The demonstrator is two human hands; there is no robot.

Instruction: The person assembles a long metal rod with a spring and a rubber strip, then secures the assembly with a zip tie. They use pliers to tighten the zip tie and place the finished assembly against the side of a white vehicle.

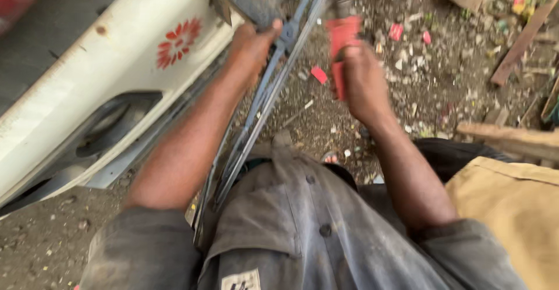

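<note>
1. Metal rods (pixel 265 101), a long grey-blue bundle, run from the person's lap up toward the top of the view, slanting to the right as they go.
2. Left hand (pixel 253 45) is wrapped around the rods near their upper part, fingers curled shut on them, with the thumb lying over the top.
3. Right hand (pixel 364 80) sits just to the right of the rods, apart from them, and is closed in a fist around the red handle of a tool (pixel 342 45); the picture is blurred there, so the kind of tool cannot be told.
4. The lower end of the rods passes between the left forearm and the grey shirt (pixel 303 220) and disappears by the person's waist.
5. A white car panel (pixel 110 74) with a red flower sticker lies to the left of the rods, close to the left hand.
6. The ground (pixel 431 74) beneath is dirt strewn with small scraps, and wooden planks (pixel 512 138) lie at the right edge.
</note>
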